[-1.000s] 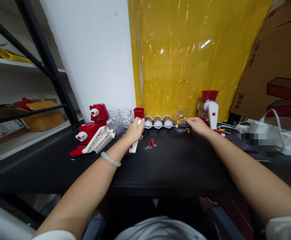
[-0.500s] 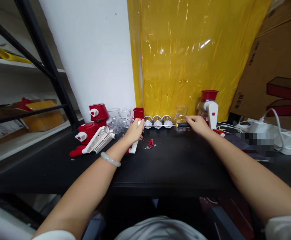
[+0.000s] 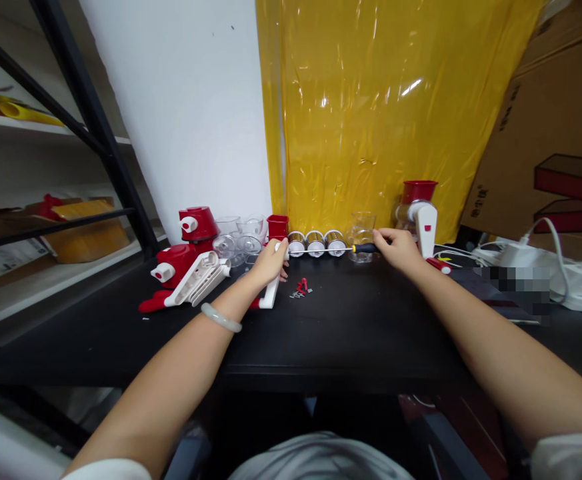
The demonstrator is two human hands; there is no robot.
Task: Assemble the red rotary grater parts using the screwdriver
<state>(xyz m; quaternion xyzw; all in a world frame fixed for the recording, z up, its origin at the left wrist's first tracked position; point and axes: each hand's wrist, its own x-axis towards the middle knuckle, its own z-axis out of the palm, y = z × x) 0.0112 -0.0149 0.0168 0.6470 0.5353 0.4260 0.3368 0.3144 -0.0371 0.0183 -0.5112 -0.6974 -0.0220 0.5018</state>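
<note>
My left hand [image 3: 269,261] is closed around a white plastic housing part [image 3: 272,288] that stands tilted on the black table [image 3: 351,327]. My right hand [image 3: 395,248] grips the black and yellow handle of a screwdriver [image 3: 361,249]. Its thin shaft runs left, level, toward the top of the white part. A small heap of red bits and screws [image 3: 301,289] lies on the table between my hands.
Red and white appliance parts [image 3: 185,267] and clear cups [image 3: 241,240] sit at the back left. Three round metal drums [image 3: 315,243] line the yellow sheet [image 3: 385,113]. An assembled red and white unit [image 3: 419,217] stands at the right, with white cables [image 3: 545,263] beyond.
My right hand with the screwdriver has risen slightly and shifted a little right. The left hand and the white part stay in place.
</note>
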